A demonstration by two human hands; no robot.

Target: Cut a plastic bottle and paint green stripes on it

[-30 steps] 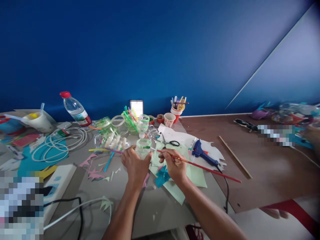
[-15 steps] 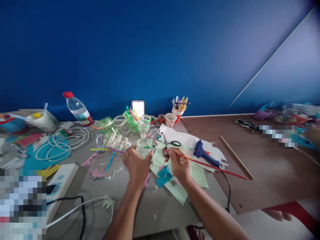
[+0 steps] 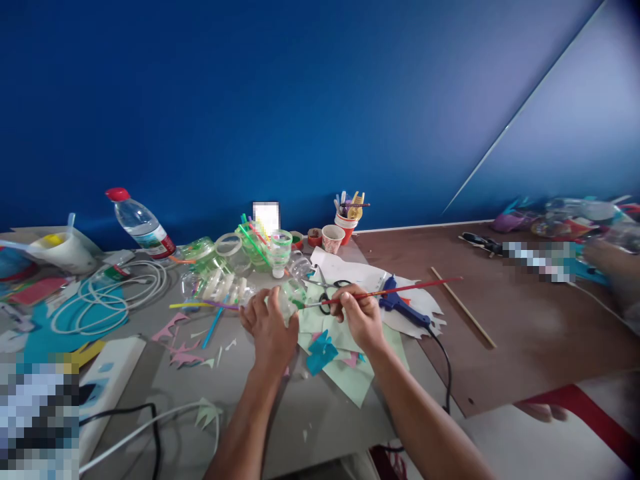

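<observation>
My left hand [image 3: 270, 325] is closed around a clear plastic piece [image 3: 294, 293] with green paint on it, tilted to one side. Between the fingers of my right hand [image 3: 361, 318] is a red-handled paintbrush [image 3: 400, 289]. Its green bristle end touches or nearly touches the plastic, and the handle points right. Just behind stands a cut bottle top [image 3: 280, 250] with green bands, neck down. Scissors [image 3: 326, 293] with black handles lie behind the brush, on pale paper [image 3: 356, 387].
A blue glue gun [image 3: 407, 307] lies right of my hands, near a wooden stick [image 3: 465, 308]. Paper cups [image 3: 333, 239] and small paint pots stand behind. At left are a water bottle [image 3: 145, 227], a coiled white cable [image 3: 113, 300] and a power strip [image 3: 113, 377]. Another person's hand [image 3: 607, 260] is far right.
The plastic piece has tipped over in my left hand, from upright towards its side. The paintbrush has swung so that its handle end is higher. The whole view has shifted slightly.
</observation>
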